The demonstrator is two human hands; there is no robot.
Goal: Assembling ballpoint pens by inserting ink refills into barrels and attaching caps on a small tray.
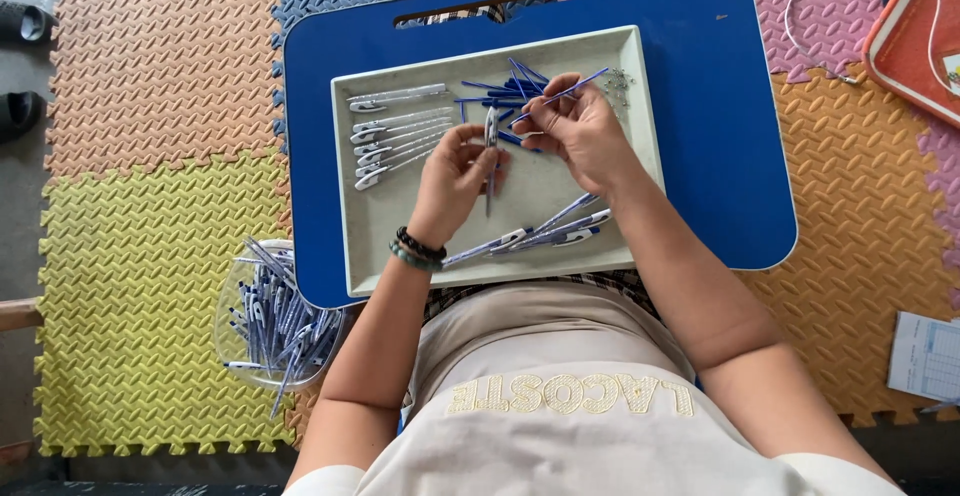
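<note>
Head view: two hands [520,151], one tray [640,106], six caps [398,136].

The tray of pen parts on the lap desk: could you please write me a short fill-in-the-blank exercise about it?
1. The left hand holds a pen barrel over the grey tray, which rests on a ____ lap desk.
2. The right hand pinches a thin blue ____.
3. The clear bowl of pens stands on a ____ floor mat.

Missing words: blue; refill; yellow
</note>
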